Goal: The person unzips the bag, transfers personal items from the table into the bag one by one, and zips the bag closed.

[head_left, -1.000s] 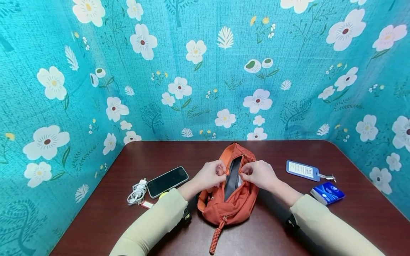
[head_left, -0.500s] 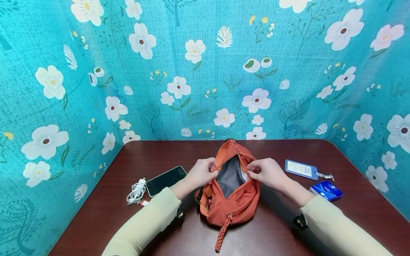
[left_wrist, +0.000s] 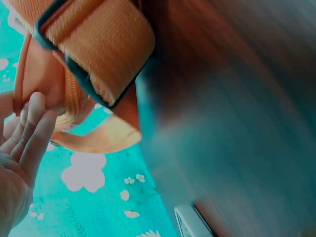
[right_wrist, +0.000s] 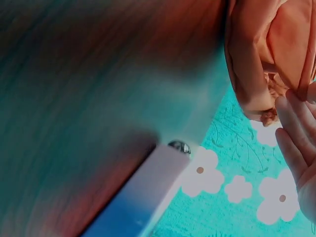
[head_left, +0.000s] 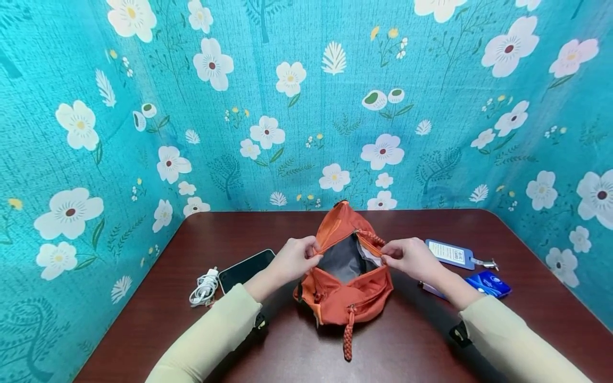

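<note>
An orange-red zippered bag (head_left: pixel 335 314) lies on the table in the head view, its zip open and grey lining (head_left: pixel 342 260) showing. My left hand (head_left: pixel 292 260) pinches the left edge of the opening between thumb and fingers. On the opposite edge, my right hand (head_left: pixel 414 260) pinches the fabric beside a white patch inside. A braided pull (head_left: pixel 348 335) hangs from the near end. In the left wrist view an orange strap (left_wrist: pixel 108 39) with a dark buckle crosses in front of the fingers. The right wrist view shows the bag's side (right_wrist: pixel 252 59) above my fingertips.
Left of the bag lie a phone (head_left: pixel 244 270) and a white charger with coiled cable (head_left: pixel 205 287). On the right are a blue card holder (head_left: pixel 450 253), a blue tissue pack (head_left: pixel 488 283) and a slim pale object (head_left: pixel 433 290), partly behind my right forearm.
Both hands have moved apart, pulling the bag's opening wider. The bag's near end has shifted slightly away from me, and the braided pull has swung to the right.
</note>
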Available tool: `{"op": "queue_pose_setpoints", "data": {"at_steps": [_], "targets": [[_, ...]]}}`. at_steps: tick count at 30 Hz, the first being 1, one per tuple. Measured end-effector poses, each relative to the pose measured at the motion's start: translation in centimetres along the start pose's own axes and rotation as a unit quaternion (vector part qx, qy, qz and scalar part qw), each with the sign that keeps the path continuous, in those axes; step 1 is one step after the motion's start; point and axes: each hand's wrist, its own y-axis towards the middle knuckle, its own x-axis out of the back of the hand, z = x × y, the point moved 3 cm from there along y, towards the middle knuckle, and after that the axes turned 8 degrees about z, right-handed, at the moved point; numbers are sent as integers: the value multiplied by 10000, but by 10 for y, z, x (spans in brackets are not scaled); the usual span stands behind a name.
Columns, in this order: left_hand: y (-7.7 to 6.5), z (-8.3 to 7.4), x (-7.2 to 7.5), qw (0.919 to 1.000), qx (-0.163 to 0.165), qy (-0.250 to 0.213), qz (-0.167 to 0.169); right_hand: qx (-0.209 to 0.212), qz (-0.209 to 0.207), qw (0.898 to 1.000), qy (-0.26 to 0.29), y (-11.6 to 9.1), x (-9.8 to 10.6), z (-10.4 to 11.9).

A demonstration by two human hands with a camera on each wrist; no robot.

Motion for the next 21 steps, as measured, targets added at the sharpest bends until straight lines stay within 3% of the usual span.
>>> {"op": "queue_pose_setpoints", "data": {"at_steps": [8,21], "targets": [[4,-11,-5,9983,-470,-33,-347,-36,-30,9998,-176,7,-11,3],[9,-9,-10,9963,-449,-276,-679,105,-95,9998,-112,9,-13,4]]}}
